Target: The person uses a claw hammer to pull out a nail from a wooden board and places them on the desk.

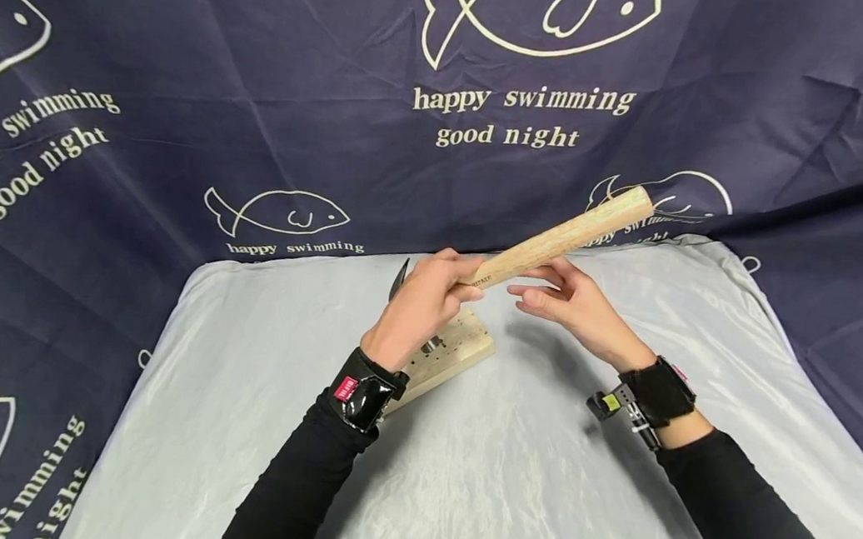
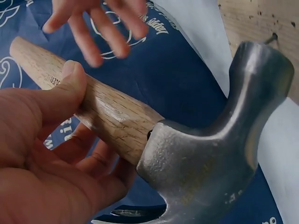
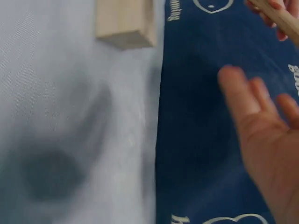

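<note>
A claw hammer with a pale wooden handle (image 1: pixel 565 239) and a grey metal head (image 2: pixel 201 158) is held up in the air. My left hand (image 1: pixel 422 302) grips the handle close to the head, thumb on one side and fingers curled on the other. In the head view that hand hides most of the hammer head. My right hand (image 1: pixel 575 307) hovers beside the handle, fingers extended and holding nothing. Below the left hand lies a wooden block (image 1: pixel 464 347) dotted with small holes. A nail (image 2: pixel 272 38) stands in it, seen past the hammer's face in the left wrist view.
A white cloth (image 1: pixel 522 476) covers the table under the block. Behind and at the sides hangs a dark blue curtain (image 1: pixel 337 113) with fish drawings and lettering, close to the table's far edge (image 1: pixel 312 259).
</note>
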### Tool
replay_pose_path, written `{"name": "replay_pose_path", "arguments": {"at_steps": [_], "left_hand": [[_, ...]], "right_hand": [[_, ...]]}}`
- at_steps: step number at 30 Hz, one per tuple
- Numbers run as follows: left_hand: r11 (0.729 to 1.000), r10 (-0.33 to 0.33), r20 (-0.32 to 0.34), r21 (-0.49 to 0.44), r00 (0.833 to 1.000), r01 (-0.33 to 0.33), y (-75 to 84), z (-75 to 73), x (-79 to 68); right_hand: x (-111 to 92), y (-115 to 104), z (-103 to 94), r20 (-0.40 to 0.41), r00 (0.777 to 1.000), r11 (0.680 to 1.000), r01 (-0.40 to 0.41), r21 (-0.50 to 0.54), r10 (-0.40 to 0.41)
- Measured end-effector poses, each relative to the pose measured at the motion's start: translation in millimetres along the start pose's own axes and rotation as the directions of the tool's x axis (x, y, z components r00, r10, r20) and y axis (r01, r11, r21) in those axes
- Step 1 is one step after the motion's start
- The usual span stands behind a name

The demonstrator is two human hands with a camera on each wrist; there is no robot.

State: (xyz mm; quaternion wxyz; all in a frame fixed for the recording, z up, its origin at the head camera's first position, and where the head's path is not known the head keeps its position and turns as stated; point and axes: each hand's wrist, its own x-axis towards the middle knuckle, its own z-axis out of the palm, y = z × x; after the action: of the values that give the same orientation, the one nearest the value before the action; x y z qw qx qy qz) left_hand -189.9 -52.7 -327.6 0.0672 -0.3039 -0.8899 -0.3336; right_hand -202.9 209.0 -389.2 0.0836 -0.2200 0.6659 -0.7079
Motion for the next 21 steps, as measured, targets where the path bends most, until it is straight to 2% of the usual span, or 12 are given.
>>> {"name": "replay_pose_path", "arguments": {"at_steps": [1,3,6,14,21], "left_hand": [[1.000,0.000,0.004,-0.008,1.000,0.000,0.3,1.2,-0.3],[1.000,0.001,0.015,-0.019,1.000,0.000,1.1,3.2,-0.5],[1.000,-0.002,0.021,-0.027,1.000,0.003,2.6,3.5,-0.7],[1.000,0.007,0.000,-0.010,1.000,-0.007,3.2,2.8,1.3],[0.999,0.016,-0.021,-0.034,1.000,-0.016,4.0,4.9,1.9]], "right_hand": [[2,0,1.1,0.010,1.000,0.996,0.010,0.088,-0.011],[5,-2,4.4,0.010,0.999,0.969,0.043,0.244,-0.046],[10,-9,11.0,-0.032,0.994,0.933,0.108,0.344,-0.103],[17,-24,27.4,-0.162,0.974,0.923,0.205,0.324,-0.160],[23,-29,34.2,-0.183,0.968,0.919,0.225,0.324,-0.172]]}}
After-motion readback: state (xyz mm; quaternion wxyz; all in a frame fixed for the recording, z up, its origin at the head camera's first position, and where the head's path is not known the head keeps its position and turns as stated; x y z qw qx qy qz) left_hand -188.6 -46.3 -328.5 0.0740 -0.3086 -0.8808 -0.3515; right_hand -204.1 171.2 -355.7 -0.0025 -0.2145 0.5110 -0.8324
